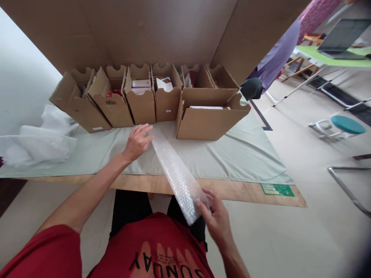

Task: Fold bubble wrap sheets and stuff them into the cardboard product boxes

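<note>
A long, narrow strip of clear bubble wrap (176, 170) runs slantwise from the cloth on the table to past its front edge. My left hand (139, 141) is at the strip's far end, fingers stretched forward and thumb apart, with the corner of the wrap between them. The near end is pinched by my right hand (216, 216), its thumb on top and the fingers around the right side. Just beyond my left hand stands a row of cardboard bins, among them an upright bin (140, 104) with small white and purple boxes in it.
Crumpled white packing material (40, 139) lies at the table's left. A wider cardboard bin (208, 121) stands at right, before the row. Behind rises a large cardboard panel (145, 31). A person in purple (279, 54), a green table (348, 60) and a teal stool (348, 124) are at right.
</note>
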A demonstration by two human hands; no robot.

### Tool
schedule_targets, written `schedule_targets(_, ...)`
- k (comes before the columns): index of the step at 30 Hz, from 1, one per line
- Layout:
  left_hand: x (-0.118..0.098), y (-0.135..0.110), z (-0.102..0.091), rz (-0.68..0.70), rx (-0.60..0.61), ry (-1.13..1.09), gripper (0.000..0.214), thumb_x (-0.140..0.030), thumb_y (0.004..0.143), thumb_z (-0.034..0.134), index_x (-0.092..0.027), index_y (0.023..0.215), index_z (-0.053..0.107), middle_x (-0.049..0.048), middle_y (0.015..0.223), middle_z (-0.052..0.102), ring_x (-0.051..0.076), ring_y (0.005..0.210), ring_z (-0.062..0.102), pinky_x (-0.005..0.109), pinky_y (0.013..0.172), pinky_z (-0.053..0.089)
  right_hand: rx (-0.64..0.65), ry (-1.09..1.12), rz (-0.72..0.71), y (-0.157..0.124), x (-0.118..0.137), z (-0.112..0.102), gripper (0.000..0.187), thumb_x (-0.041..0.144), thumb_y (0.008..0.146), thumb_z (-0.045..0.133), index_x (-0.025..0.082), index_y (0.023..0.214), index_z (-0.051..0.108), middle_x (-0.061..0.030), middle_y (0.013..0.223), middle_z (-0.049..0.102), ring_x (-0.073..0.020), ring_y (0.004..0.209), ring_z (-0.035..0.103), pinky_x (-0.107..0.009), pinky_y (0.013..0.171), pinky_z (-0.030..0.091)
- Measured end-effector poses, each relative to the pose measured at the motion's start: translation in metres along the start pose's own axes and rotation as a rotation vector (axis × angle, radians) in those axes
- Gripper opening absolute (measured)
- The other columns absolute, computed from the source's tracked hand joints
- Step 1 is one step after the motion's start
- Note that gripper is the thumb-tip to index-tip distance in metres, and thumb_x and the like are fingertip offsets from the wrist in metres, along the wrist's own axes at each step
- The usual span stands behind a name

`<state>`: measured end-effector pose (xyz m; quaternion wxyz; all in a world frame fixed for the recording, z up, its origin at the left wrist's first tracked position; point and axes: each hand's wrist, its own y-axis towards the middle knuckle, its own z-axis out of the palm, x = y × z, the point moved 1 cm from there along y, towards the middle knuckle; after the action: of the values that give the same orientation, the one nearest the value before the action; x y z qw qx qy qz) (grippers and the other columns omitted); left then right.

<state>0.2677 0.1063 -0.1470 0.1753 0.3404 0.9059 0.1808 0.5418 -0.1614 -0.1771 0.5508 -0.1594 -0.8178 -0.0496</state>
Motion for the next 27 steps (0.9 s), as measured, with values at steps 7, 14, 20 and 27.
schedule_targets(7,0.020,0.005,0.036,-0.142,0.122,-0.040,0.050,-0.003,0.082,0.046,-0.016,0.122,0.074,0.0173,0.151,0.055,0.033,0.137,0.053,0.058,0.113,0.044,0.168,0.231,0.009,-0.033,-0.015,0.079,0.063,0.043,0.097,0.057,0.020,0.154,0.044,0.0004,0.082,0.067,-0.0148,0.067,0.060,-0.027,0.066,0.053)
schedule_targets(14,-0.031,-0.097,-0.017,0.120,0.301,-0.167,0.078,0.004,0.072,0.048,-0.026,0.144,0.058,0.0091,0.165,0.039,0.029,0.155,0.033,0.055,0.123,0.036,0.420,0.363,0.133,-0.020,-0.001,0.068,0.040,0.051,0.091,0.068,0.023,0.118,0.075,-0.0035,0.081,0.072,-0.0187,0.071,0.067,-0.031,0.070,0.054)
schedule_targets(20,-0.069,-0.127,-0.029,0.219,0.347,-0.211,0.064,-0.005,0.081,0.057,-0.021,0.142,0.058,0.0136,0.162,0.044,0.030,0.156,0.031,0.056,0.125,0.033,0.499,0.558,0.303,-0.022,0.014,0.066,0.041,0.054,0.083,0.078,0.021,0.106,0.074,-0.0046,0.078,0.073,-0.0176,0.068,0.066,-0.030,0.066,0.052)
schedule_targets(27,-0.057,-0.116,0.002,-0.078,0.127,-0.565,0.028,-0.017,0.093,0.055,-0.023,0.108,0.078,0.0089,0.106,0.081,0.024,0.111,0.073,0.045,0.101,0.055,0.289,0.420,-0.001,0.002,0.025,0.041,0.074,0.053,0.083,0.077,0.027,0.147,0.050,-0.0041,0.091,0.068,-0.0169,0.071,0.062,-0.033,0.068,0.053)
